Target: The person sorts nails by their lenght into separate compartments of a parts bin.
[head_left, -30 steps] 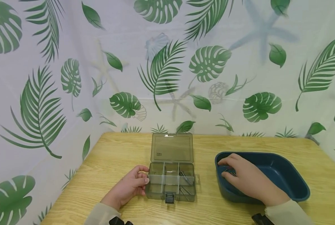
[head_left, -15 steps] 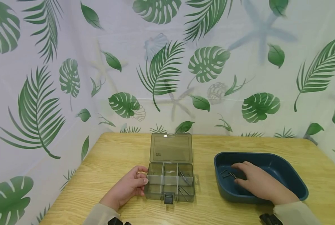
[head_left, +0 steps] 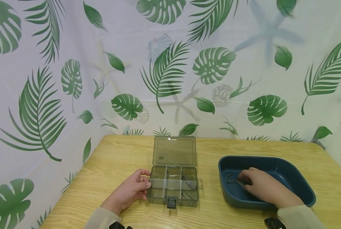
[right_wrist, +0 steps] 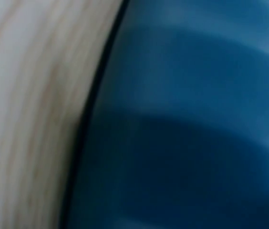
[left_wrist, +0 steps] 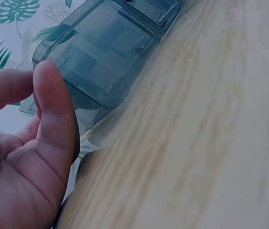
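My left hand (head_left: 131,189) holds the left side of a smoky clear compartment box (head_left: 173,192), its lid (head_left: 174,151) tipped back. In the left wrist view the thumb (left_wrist: 53,98) and forefinger grip the box's corner. Thin metal screws (head_left: 189,182) lie in the two right-hand compartments. My right hand (head_left: 263,186) reaches into a dark blue bin (head_left: 290,168), its thumb and forefinger curled at a thin metal screw (head_left: 239,183). Two more screws (head_left: 231,182) lie to the left of those fingertips. The right wrist view is blurred and shows only the bin's wall (right_wrist: 182,95) and the table.
The wooden table (head_left: 207,216) carries the box in the middle and the bin at the right. A white cloth (head_left: 210,111) with green leaf prints hangs behind and along the left. Clear latch tabs (head_left: 171,202) stick out at the box's front and right side.
The right hand drew back from the bin's left wall toward its middle, then its fingers closed in on a screw. Loose screws shifted slightly. The left hand stays at the box.
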Tool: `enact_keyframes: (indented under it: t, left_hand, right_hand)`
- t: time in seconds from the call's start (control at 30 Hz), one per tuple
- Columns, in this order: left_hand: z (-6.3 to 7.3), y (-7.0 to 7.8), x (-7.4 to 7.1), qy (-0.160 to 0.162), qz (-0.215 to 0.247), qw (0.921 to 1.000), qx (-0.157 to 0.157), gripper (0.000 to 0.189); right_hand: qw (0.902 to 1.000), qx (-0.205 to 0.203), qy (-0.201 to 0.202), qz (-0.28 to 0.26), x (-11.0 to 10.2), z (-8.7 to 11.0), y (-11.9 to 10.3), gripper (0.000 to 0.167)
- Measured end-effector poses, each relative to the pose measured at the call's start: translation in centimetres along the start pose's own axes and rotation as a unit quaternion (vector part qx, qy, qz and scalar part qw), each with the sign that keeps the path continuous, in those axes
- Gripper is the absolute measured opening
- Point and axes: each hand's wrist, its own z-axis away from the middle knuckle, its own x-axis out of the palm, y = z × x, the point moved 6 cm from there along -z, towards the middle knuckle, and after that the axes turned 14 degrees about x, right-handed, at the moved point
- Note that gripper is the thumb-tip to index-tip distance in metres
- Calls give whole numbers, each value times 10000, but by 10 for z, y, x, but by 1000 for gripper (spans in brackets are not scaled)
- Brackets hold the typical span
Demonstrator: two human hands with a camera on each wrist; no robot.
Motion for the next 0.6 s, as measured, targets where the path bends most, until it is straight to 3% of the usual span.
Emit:
enact_keyframes:
  t: [0.2,0.6]
  left_hand:
    - [0,1,0,-4,-40,10000,0,45]
    - [1,1,1,3,-16,10000,-23,45]
  right_hand:
    - [9999,-32,94,106,2,-2,1,21]
    - [9999,-134,6,63,4,-2,1,31]
